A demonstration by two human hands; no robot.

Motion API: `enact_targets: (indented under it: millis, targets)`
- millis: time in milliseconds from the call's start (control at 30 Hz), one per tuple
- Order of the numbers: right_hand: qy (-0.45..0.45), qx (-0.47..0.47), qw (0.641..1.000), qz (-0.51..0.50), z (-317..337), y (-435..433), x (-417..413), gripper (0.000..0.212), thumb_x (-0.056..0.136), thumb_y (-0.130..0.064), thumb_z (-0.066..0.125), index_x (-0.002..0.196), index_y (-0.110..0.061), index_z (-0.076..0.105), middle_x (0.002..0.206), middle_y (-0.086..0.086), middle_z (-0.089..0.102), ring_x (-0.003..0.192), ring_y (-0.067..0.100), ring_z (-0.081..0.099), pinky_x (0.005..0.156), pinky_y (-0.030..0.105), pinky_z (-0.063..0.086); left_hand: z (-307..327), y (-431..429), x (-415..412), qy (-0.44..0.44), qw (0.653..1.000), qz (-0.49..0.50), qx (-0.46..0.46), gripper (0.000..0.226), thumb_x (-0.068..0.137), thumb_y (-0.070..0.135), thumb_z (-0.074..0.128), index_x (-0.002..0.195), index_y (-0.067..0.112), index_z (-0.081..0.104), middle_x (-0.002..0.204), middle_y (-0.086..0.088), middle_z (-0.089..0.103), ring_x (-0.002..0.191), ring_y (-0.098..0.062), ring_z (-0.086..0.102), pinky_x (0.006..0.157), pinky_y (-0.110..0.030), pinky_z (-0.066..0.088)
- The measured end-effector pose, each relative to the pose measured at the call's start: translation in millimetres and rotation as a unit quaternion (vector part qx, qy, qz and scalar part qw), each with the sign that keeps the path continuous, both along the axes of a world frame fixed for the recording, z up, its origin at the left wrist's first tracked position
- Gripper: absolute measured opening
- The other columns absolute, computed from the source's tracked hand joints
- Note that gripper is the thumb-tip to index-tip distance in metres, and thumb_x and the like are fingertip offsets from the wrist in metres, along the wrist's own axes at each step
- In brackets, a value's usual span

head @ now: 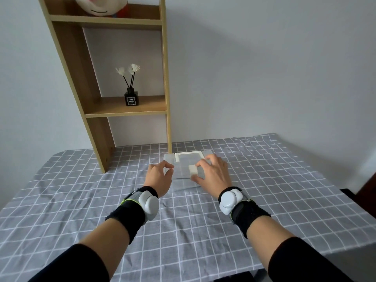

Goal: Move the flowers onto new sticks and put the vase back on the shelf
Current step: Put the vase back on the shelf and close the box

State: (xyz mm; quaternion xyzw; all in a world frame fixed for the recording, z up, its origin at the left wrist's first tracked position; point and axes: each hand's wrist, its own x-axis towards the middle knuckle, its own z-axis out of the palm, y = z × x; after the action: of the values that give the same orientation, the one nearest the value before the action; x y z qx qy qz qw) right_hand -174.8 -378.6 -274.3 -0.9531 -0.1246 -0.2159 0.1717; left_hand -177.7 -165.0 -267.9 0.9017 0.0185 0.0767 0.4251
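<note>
A small black vase (132,98) stands on the lower board of the wooden shelf (130,107). Three black sticks topped with white flowers (128,69) rise from it. On the table lies a flat clear plastic box (187,160) with a white latch. My left hand (159,178) pinches the box's left front corner. My right hand (213,174) rests on its right side, fingers curled over the lid near the latch. What the box holds is hidden from me.
The shelf unit stands at the back left of a table covered with a grey checked cloth (183,231). A white round figure (93,6) sits on the upper board. A dark object (364,192) shows at the right edge.
</note>
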Motion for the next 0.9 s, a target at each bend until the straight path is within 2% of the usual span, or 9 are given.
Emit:
enact_targets:
  millis: [100,167,267,400,467,567,700,833,900]
  targets:
    - [0.114,0.073,0.990,-0.028,-7,0,-3,0.083,0.070,-0.071,0.075,0.139,-0.033,0.048,0.154,0.015,0.023,0.139,0.039,0.035,0.110,0.049,0.041,-2,-6,0,0.014,1.000,-0.002,0.001,0.018,0.100,0.029,0.052,0.115,0.033,0.059,0.126,-0.010,0.054,0.078,-0.011,0.059,0.065,-0.027,0.046]
    - [0.154,0.112,0.982,-0.019,-13,-2,0,0.090,0.072,-0.071,0.075,0.147,-0.039,0.038,0.163,0.011,0.007,0.145,0.041,0.030,0.111,0.050,0.043,-4,-13,5,0.016,1.000,0.003,0.002,0.019,0.099,0.028,0.051,0.115,0.033,0.058,0.124,-0.009,0.054,0.072,-0.015,0.062,0.056,-0.023,0.043]
    - [0.125,0.158,0.979,-0.036,-10,-10,7,0.083,0.074,-0.069,0.075,0.144,-0.038,0.045,0.162,0.010,0.013,0.144,0.038,0.033,0.110,0.047,0.044,-1,-24,11,0.002,1.000,0.000,0.002,0.022,0.098,0.027,0.052,0.119,0.033,0.058,0.126,-0.011,0.052,0.069,-0.014,0.061,0.055,-0.017,0.040]
    - [0.102,0.173,0.978,-0.055,-2,-33,31,0.078,0.075,-0.067,0.077,0.141,-0.035,0.052,0.161,0.010,0.017,0.146,0.036,0.030,0.114,0.046,0.041,8,-44,33,-0.016,0.999,-0.029,-0.003,0.029,0.097,0.030,0.055,0.126,0.031,0.058,0.131,-0.010,0.051,0.084,-0.018,0.065,0.072,-0.027,0.053]
    - [0.104,0.172,0.978,-0.060,-1,-45,54,0.077,0.075,-0.064,0.078,0.142,-0.033,0.052,0.161,0.010,0.017,0.148,0.034,0.027,0.116,0.044,0.038,7,-55,55,-0.015,0.999,-0.039,-0.001,0.032,0.097,0.032,0.055,0.128,0.031,0.057,0.131,-0.009,0.052,0.077,-0.008,0.059,0.071,-0.023,0.047]
    - [0.097,0.170,0.979,-0.061,3,-60,86,0.078,0.075,-0.060,0.081,0.142,-0.030,0.053,0.159,0.013,0.020,0.147,0.033,0.030,0.114,0.036,0.035,11,-68,84,-0.012,0.999,-0.049,-0.002,0.035,0.096,0.034,0.055,0.131,0.032,0.055,0.133,-0.011,0.052,0.083,-0.013,0.059,0.081,-0.028,0.051]
    - [0.108,0.163,0.979,-0.065,0,-73,159,0.077,0.073,-0.058,0.083,0.139,-0.030,0.055,0.160,0.014,0.023,0.145,0.031,0.034,0.108,0.033,0.037,6,-83,152,0.002,0.999,-0.046,0.017,0.038,0.096,0.034,0.055,0.133,0.030,0.055,0.138,-0.010,0.047,0.079,-0.004,0.050,0.082,-0.022,0.041]
    - [0.118,0.162,0.979,-0.049,-5,-70,193,0.075,0.074,-0.052,0.085,0.138,-0.027,0.055,0.161,0.017,0.021,0.144,0.034,0.035,0.102,0.027,0.034,4,-82,180,-0.003,0.998,-0.050,0.047,0.038,0.096,0.032,0.055,0.133,0.025,0.056,0.136,-0.006,0.056,0.111,-0.020,0.058,0.086,-0.024,0.040]
    - [0.125,0.168,0.977,-0.044,-7,-71,210,0.073,0.076,-0.050,0.084,0.138,-0.027,0.055,0.161,0.017,0.021,0.145,0.034,0.034,0.100,0.026,0.033,3,-85,197,-0.001,0.998,-0.045,0.044,0.038,0.095,0.032,0.055,0.133,0.023,0.056,0.136,-0.005,0.054,0.107,-0.023,0.062,0.088,-0.028,0.049]
